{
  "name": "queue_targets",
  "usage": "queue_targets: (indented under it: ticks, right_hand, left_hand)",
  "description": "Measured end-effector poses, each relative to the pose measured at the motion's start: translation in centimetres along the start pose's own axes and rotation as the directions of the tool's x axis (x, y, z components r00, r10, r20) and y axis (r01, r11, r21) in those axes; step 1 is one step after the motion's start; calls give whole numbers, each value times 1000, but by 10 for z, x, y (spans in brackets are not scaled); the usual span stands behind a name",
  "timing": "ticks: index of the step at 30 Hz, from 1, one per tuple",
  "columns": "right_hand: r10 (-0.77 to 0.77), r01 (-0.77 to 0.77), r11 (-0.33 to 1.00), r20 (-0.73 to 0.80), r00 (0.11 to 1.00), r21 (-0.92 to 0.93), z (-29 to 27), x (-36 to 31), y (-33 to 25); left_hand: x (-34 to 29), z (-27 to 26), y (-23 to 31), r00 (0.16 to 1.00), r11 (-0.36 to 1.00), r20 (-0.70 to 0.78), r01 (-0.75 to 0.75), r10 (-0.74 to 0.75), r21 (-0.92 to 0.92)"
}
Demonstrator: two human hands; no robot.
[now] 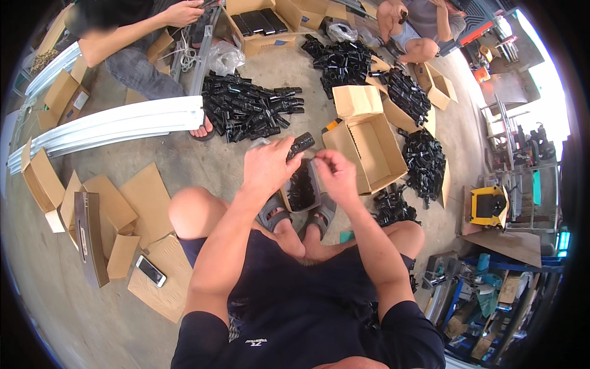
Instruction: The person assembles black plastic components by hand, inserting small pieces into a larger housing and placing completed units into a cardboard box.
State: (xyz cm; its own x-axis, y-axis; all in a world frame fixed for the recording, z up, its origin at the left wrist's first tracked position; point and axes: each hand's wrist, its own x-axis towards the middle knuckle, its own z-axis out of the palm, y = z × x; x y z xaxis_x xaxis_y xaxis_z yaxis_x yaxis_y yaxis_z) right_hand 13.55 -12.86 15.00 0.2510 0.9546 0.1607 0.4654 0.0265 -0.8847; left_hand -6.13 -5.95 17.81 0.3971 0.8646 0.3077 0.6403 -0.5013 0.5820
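My left hand [265, 165] is closed around a short black cylindrical plastic part [301, 145], held above a small box [317, 192] between my feet. Small dark pieces [301, 189] fill much of that box. Beside the box's far right corner, my right hand [338, 174] has its thumb and fingertips drawn together; whatever they pinch is too small to make out. Just right of this hand stands an open, seemingly bare-bottomed cardboard box [384, 150]. Ahead of my left hand lies a heap of black plastic parts [246, 107].
More black parts are piled at the far middle [341, 58] and right [424, 161]. Long white metal profiles [110, 129] reach in from the left. Flattened cartons [147, 203] and a phone [151, 271] lie left. Two other people sit beyond, one [138, 67] left, one [418, 37] right.
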Motion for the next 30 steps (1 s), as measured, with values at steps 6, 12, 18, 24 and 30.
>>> queue_targets:
  ticks: [6,12,18,24,30]
  right_hand:
    - [-147,146,989,66,987,20,-11,11,-55]
    - [-271,275,956,53,961,-100,-1,11,-47]
    - [-385,413,859,150,911,-303,4,17,-52]
    - [-337,356,883,113,935,-307,3,15,-56]
    - [265,-289,880,116,957,378,-24,8,-23]
  left_hand:
    - [-6,4,5,1000,1000,7,-29,29,0]
    - [-9,3,9,999,998,35,-42,41,36]
    - [-10,6,6,997,998,67,-50,48,42]
    - [-10,7,3,997,999,73,-21,19,36]
    - [-7,-3,10,992,966,94,104,-84,-235]
